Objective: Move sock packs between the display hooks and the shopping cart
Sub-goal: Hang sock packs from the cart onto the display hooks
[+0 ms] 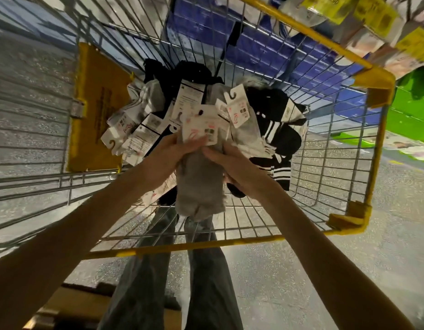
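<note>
Both hands grip one grey sock pack (199,184): left hand (168,156) curled round its left side with fingers laid over the bottom edge of the white card header (200,129), right hand (232,167) wrapped round its right side. Pack: held over the near end of the shopping cart (182,246), toes hanging down, header pointing away. Handling, by judgement: light, soft and floppy; only the card is stiff, so hold by the card near its hook cut-out for hanging. Beyond, in the cart: a loose pile of sock packs (144,129), white, grey and black, with black striped socks (280,132) to the right. Left wall: yellow panel (94,108). Farthest, upper right: hanging display packs (363,41) with yellow price tags (372,15); hooks not discernible.
</note>
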